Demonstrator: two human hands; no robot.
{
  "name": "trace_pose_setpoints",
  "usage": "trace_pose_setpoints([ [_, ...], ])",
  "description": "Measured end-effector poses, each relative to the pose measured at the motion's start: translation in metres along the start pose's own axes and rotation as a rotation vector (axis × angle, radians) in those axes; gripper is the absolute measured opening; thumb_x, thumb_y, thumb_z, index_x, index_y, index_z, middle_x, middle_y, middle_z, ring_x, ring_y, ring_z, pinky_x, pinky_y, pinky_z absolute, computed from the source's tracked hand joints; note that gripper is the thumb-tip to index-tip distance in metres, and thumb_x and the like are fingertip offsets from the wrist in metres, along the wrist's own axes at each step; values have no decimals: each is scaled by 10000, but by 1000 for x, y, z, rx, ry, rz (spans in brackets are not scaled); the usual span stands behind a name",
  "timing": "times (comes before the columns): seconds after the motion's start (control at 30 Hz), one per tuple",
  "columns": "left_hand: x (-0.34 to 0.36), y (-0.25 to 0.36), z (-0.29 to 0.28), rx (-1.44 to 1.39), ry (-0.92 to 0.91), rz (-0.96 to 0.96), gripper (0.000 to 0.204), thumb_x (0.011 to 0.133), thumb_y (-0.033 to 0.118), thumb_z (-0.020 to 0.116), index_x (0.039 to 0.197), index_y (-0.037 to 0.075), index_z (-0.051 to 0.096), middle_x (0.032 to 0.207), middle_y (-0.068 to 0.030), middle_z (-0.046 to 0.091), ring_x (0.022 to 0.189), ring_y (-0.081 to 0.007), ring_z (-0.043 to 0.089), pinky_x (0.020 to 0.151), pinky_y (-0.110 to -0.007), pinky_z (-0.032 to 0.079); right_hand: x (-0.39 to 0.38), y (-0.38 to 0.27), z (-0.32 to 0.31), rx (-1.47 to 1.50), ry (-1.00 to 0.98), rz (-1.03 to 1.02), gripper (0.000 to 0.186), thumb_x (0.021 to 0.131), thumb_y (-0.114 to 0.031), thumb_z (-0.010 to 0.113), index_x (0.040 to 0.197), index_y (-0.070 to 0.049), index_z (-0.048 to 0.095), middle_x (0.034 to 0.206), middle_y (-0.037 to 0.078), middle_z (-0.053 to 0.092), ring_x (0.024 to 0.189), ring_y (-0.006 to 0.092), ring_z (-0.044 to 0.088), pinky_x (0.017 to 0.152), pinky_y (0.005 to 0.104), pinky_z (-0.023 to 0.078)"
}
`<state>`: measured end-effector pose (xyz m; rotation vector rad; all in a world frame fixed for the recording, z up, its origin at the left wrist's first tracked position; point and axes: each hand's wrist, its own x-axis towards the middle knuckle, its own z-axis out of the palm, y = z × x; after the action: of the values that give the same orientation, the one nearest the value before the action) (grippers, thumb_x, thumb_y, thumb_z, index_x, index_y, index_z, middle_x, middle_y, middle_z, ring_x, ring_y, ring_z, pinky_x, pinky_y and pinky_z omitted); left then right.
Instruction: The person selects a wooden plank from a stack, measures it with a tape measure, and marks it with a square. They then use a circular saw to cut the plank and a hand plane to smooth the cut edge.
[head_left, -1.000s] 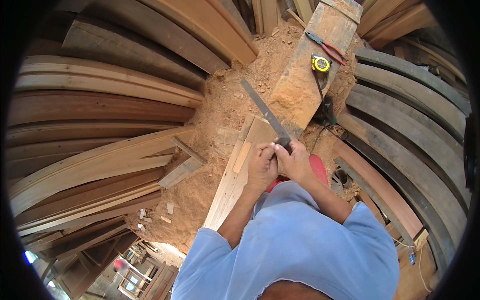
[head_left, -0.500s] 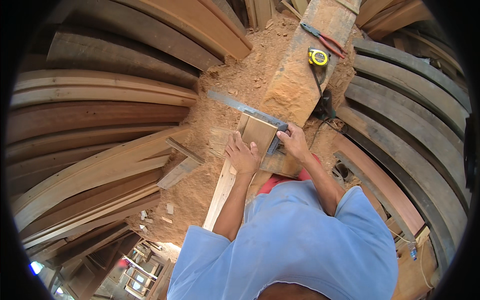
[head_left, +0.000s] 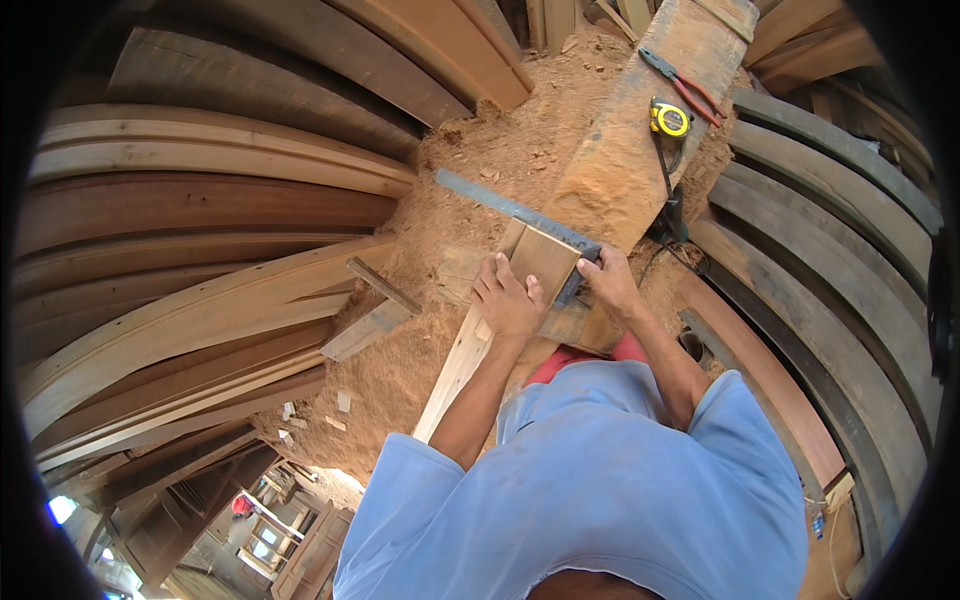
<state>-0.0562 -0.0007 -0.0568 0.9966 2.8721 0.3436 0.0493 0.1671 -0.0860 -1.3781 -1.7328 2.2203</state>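
A wooden board (head_left: 545,256) with a ledge along its left edge lies in front of me. Across its far end rests a metal carpenter's square (head_left: 510,207), its long blade reaching past the board to the upper left. My right hand (head_left: 610,283) pinches the square's dark stock at the board's right corner. On the board's left part, my left hand (head_left: 510,300) lies with fingers stretched out and thumb apart. A paler length of wood (head_left: 457,378) runs from under that hand toward my left forearm.
A dusty plank (head_left: 610,165) beyond carries red-handled pliers (head_left: 684,88) and a yellow tape measure (head_left: 669,118). A dark corded tool (head_left: 668,222) sits beside it. Timber stacks (head_left: 215,215) line the left, curved-looking boards (head_left: 830,215) the right. Sawdust (head_left: 490,150) covers the ground.
The whole view has shifted, so most things appear slightly farther right. Both hands keep nearly the same places on the board and the carpenter's square.
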Motion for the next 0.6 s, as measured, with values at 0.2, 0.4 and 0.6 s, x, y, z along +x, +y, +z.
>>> trace_pose_setpoints([
  [0.2,1,1,-4,-8,2,-22,700,853,303,638,1434,12,379,1397,-290,452,1174,-461,479,974,-606,359,-5,-25,-1,53,-62,113,138,925,-45,653,1037,25,693,845,12,655,759,78,590,679,267,514],
  [0.4,2,1,-2,-1,13,-14,710,848,298,642,1440,10,375,1401,-291,457,1170,-461,480,974,-601,361,3,6,-1,97,-38,48,142,921,-72,662,1017,28,694,812,6,648,706,90,589,626,283,509],
  [0.6,0,-2,-1,2,2,-1,696,853,306,632,1429,2,387,1395,-296,464,1147,-465,486,974,-598,364,3,2,-3,-35,-16,55,125,912,-78,666,974,30,677,789,11,635,703,98,577,623,289,485],
])
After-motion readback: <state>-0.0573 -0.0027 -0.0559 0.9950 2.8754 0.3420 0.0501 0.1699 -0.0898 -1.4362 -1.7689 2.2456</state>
